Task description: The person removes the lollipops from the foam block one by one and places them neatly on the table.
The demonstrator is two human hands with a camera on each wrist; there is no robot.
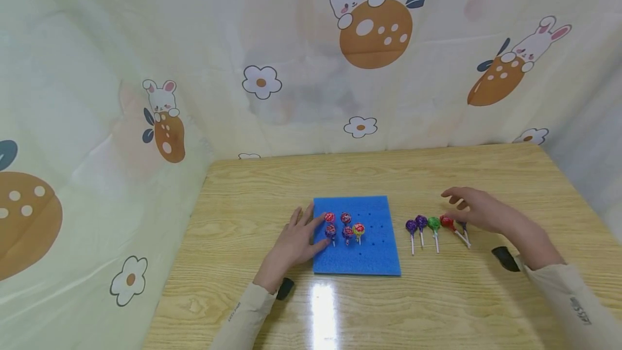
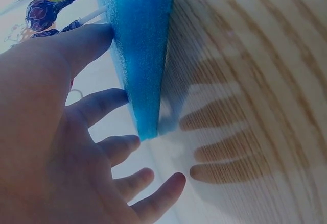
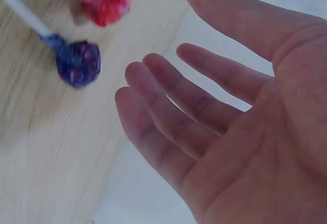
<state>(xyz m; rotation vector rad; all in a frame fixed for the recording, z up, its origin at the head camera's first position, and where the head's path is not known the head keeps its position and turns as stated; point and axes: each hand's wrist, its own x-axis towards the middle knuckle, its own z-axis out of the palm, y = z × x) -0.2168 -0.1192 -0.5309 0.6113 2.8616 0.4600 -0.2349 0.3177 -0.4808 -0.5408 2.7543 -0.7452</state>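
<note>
A blue foam board (image 1: 357,263) with rows of small holes lies on the table, and several wrapped lollipops (image 1: 358,228) stand in its upper left part. Spread along the board's left edge is my left hand (image 1: 296,241), its thumb and index fingertip on the board beside the lollipops. My right hand (image 1: 486,212) hovers with loosely bent fingers and nothing in its grasp. Below it lie a red lollipop (image 1: 447,222) and a dark blue-purple lollipop (image 3: 79,63), the latter partly hidden by the hand in the head view.
Left of the red one lie a green lollipop (image 1: 434,223) and two purple lollipops (image 1: 411,226), sticks toward me. The wooden table (image 1: 252,182) meets a printed curtain (image 1: 291,123) at the back and left.
</note>
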